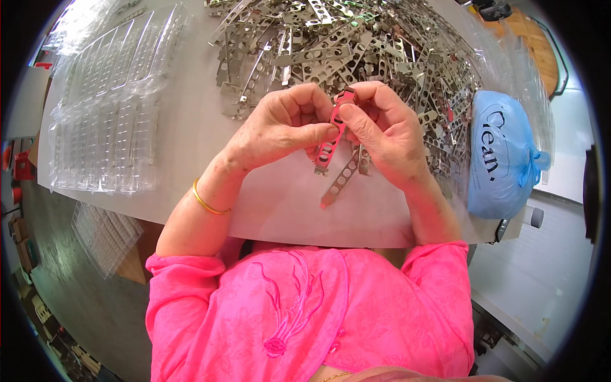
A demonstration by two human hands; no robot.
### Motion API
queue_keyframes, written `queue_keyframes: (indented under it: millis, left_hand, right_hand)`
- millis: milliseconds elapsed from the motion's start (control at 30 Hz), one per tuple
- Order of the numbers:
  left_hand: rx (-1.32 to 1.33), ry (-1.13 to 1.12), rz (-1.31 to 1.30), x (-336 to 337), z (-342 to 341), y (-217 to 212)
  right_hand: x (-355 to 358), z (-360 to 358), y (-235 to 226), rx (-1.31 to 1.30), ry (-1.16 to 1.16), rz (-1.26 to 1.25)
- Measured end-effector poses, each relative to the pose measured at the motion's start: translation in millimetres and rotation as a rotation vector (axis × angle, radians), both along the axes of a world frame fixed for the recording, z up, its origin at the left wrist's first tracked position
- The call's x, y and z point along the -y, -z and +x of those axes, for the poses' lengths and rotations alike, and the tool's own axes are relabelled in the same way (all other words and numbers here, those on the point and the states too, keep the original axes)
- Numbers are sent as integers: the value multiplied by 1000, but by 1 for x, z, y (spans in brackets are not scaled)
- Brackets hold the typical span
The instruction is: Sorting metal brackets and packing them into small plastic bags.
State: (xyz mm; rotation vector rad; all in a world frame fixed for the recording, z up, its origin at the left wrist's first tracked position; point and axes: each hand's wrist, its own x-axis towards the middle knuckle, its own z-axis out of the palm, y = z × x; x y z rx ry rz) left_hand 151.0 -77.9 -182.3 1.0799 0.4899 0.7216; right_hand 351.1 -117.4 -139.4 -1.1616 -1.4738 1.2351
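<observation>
Both hands meet over the near edge of a heap of metal strips point(318, 54). Between them, slanting, is a perforated metal strip point(327, 148) with a row of round holes, its face tinted pink. My left hand point(286, 121) pinches its middle between thumb and fingers. Higher up, the thumb of my right hand point(385, 130) presses on the same strip close to its far end. Below my right hand, a second perforated strip point(340, 186) hangs or lies at a slant; whether the fingers hold it is hidden. A gold bangle circles my left wrist.
Clear plastic trays point(105, 140) are stacked on the left of the white table point(273, 219). A tied blue plastic bag point(503, 181) sits at the right edge, with clear plastic sheeting behind it. Another clear tray point(107, 235) is below the table's left edge.
</observation>
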Motion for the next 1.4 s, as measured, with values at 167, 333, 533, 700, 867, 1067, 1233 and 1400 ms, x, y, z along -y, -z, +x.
queue_keyframes:
  millis: [167,333,533,700,867,1067,1233,1400]
  left_hand:
    - [40,-13,25,2,2,2]
    - [-58,-17,106,7,3,-2]
    - [-115,-70,290,15,13,-2]
    - [-264,-113,453,16,12,-3]
    - [-320,-169,542,18,13,-1]
    - [-344,-174,525,18,14,3]
    - [-381,-168,527,18,13,0]
    - [-367,-170,554,18,14,1]
  right_hand:
    - [2,1,-3,-19,31,-55]
    - [-2,2,1,-168,62,8]
    - [-4,3,1,-246,96,55]
    - [-7,0,3,-155,144,197]
    - [-6,1,5,-20,151,279]
    - [-10,5,9,123,160,414]
    - [-9,6,5,186,136,396]
    - [-9,4,2,48,85,383]
